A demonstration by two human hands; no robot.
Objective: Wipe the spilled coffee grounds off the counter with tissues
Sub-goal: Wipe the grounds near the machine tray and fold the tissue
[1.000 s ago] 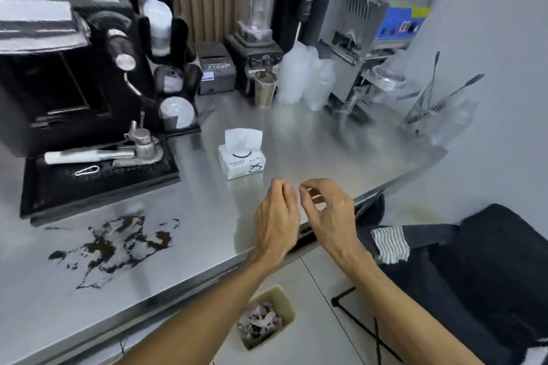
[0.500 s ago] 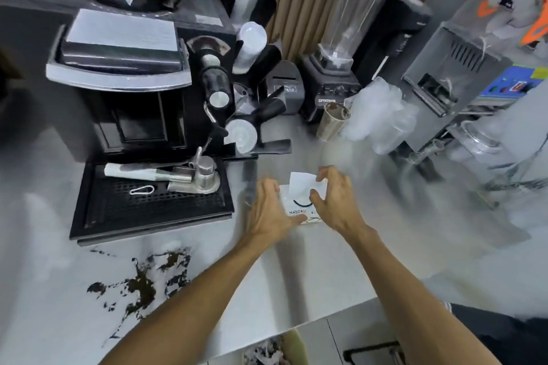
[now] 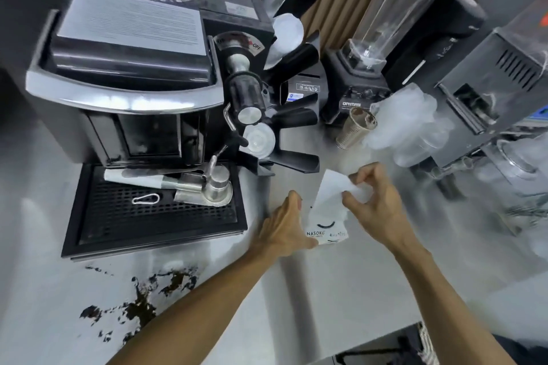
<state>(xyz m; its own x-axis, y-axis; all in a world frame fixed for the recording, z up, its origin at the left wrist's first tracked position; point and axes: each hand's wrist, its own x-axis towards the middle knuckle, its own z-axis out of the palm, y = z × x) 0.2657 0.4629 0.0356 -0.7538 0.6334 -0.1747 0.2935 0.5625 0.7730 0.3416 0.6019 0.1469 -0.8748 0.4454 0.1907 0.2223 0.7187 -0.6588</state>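
Observation:
A white tissue pack (image 3: 326,235) sits on the steel counter (image 3: 341,290) at mid-frame. My left hand (image 3: 286,228) grips the pack's left side, thumb on its front edge. My right hand (image 3: 376,204) pinches a white tissue (image 3: 332,190) that stands up out of the pack's top. Dark coffee grounds (image 3: 142,302) lie spilled over the counter at the lower left, partly hidden behind my left forearm.
A black espresso machine (image 3: 133,83) with a drip tray (image 3: 154,213) stands at the left; a portafilter (image 3: 207,187) lies on the tray. Behind the pack are a cup dispenser rack (image 3: 284,115), a blender (image 3: 370,68), a metal cup (image 3: 354,127) and stacked plastic lids (image 3: 409,124).
Both hands reached from the counter's front edge to the tissue pack. The left hand now holds the pack and the right hand has drawn a tissue up from it.

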